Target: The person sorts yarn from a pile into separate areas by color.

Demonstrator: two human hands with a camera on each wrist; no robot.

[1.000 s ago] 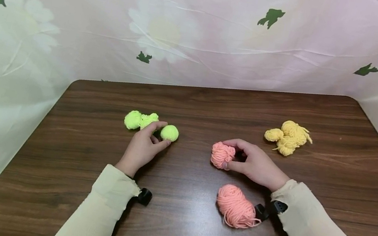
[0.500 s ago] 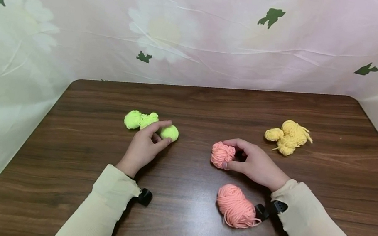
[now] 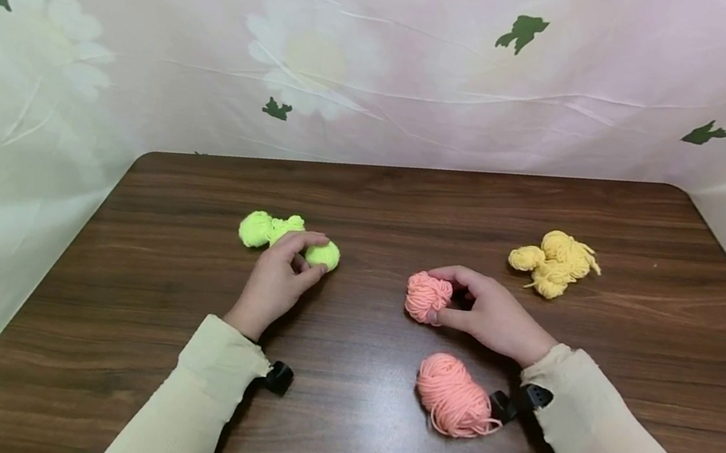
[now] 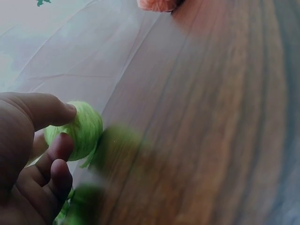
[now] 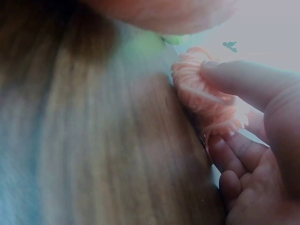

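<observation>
In the head view my left hand [image 3: 275,280] pinches a round neon-green yarn ball [image 3: 324,254] between thumb and fingers. The left wrist view shows that same green ball [image 4: 84,131] with the thumb on its near side. Just left of the hand lie more neon-green yarn balls [image 3: 256,229], partly hidden behind the fingers. My right hand [image 3: 493,314] grips a small coral-pink yarn ball [image 3: 426,298] resting at the table's middle. In the right wrist view, loose strands hang from this pink ball [image 5: 201,89]. Nearer to me sits a larger coral-pink yarn skein [image 3: 454,396], beside the right wrist.
A cluster of yellow yarn balls [image 3: 555,262] lies at the back right of the dark wooden table [image 3: 324,446]. Behind the table hangs a floral cloth [image 3: 392,62], which also covers the sides. Black camera mounts [image 3: 279,379] stick out from both wrists.
My left fingers have closed round the green ball, which has shifted slightly to the left. The right hand and the pink ball have stayed in place.
</observation>
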